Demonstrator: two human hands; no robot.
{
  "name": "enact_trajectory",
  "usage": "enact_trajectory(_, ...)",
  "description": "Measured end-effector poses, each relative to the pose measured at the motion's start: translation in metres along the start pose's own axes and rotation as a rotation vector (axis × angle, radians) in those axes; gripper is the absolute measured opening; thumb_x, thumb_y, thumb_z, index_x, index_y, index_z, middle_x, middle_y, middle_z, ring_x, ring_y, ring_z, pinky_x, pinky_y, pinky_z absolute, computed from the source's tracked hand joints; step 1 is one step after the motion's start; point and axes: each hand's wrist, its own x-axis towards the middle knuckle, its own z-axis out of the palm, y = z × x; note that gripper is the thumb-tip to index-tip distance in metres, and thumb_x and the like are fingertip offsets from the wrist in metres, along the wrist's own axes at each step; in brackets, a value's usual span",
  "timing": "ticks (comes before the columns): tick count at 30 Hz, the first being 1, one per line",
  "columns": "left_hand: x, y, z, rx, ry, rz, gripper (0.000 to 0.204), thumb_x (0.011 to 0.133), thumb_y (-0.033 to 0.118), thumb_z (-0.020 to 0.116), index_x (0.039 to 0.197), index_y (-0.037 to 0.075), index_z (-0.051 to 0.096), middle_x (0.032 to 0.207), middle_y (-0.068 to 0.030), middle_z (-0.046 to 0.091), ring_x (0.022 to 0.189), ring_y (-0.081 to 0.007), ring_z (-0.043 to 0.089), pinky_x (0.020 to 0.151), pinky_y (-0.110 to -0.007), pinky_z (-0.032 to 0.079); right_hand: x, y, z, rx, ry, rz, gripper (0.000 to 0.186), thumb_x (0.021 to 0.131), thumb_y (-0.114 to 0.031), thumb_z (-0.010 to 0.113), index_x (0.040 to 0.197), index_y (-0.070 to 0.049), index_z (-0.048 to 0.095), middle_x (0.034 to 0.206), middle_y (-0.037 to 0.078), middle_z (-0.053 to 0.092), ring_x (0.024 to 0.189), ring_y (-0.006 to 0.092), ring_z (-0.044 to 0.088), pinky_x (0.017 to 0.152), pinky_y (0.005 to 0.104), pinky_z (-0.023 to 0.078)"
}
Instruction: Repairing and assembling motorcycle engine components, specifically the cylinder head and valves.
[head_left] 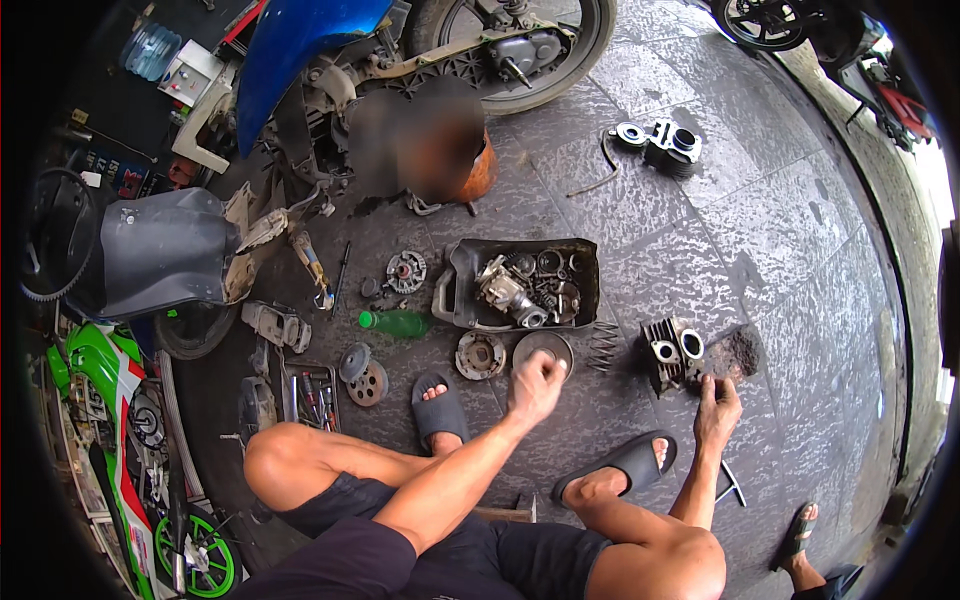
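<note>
Over a round metal plate (532, 342) on the floor, my left hand (540, 385) is closed; what it holds, if anything, is hidden. My right hand (718, 405) has its fingertips curled on the lower edge of a finned engine cylinder (664, 352) with two bores. A dark, gritty patch (740, 345) lies beside that cylinder. Coiled springs (602, 347) stand out between the plate and the cylinder. Just above sits a black plastic bin (450, 300) of greasy engine parts (515, 290). A toothed disc (480, 355) lies left of the plate, near a green bottle (395, 322).
A partly dismantled blue scooter (300, 50), grey bodywork (165, 255), a green motorbike (110, 400) and scattered tools (312, 395) line the left and top. Another cylinder (672, 150) lies farther off. At lower right is another person's sandalled foot (800, 525); a motorbike (870, 70) stands top right.
</note>
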Motion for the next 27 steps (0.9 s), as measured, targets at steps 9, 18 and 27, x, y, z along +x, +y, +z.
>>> enact_trajectory(9, 0.131, -0.014, -0.089, 0.080, 0.438, -0.022, 0.026, 0.094, 0.023, 0.068, 0.085, 0.000, 0.062, 0.075, -0.0116, 0.066, 0.066, -0.0218, 0.061, 0.065, -0.038, 0.050, 0.000, 0.009, 0.001, 0.092, -0.035, 0.116, 0.018, 0.096, -0.012, 0.068, 0.090, 0.005, 0.067, 0.075, 0.010, 0.068, 0.072, 0.0096, 0.056, 0.067, 0.0280, 0.047)
enact_trajectory(18, 0.125, 0.002, -0.087, 0.495, 0.110, 0.224, 0.087, 0.072, 0.030, 0.084, 0.143, 0.003, 0.042, 0.137, -0.0210, 0.047, 0.125, -0.0395, 0.046, 0.106, -0.049, 0.039, 0.002, 0.003, 0.006, 0.033, -0.022, 0.135, 0.018, 0.095, -0.011, 0.069, 0.089, 0.005, 0.063, 0.073, 0.006, 0.063, 0.069, 0.0095, 0.054, 0.064, 0.0280, 0.047)
enact_trajectory(27, 0.140, -0.002, -0.085, 0.394, 0.016, 0.120, 0.083, 0.073, 0.027, 0.082, 0.142, -0.002, 0.045, 0.134, -0.0244, 0.057, 0.123, -0.0374, 0.057, 0.107, -0.043, 0.044, -0.003, 0.006, 0.008, 0.048, -0.006, 0.144, 0.017, 0.097, -0.012, 0.067, 0.091, 0.003, 0.062, 0.072, 0.004, 0.060, 0.069, 0.0094, 0.050, 0.064, 0.0274, 0.045)
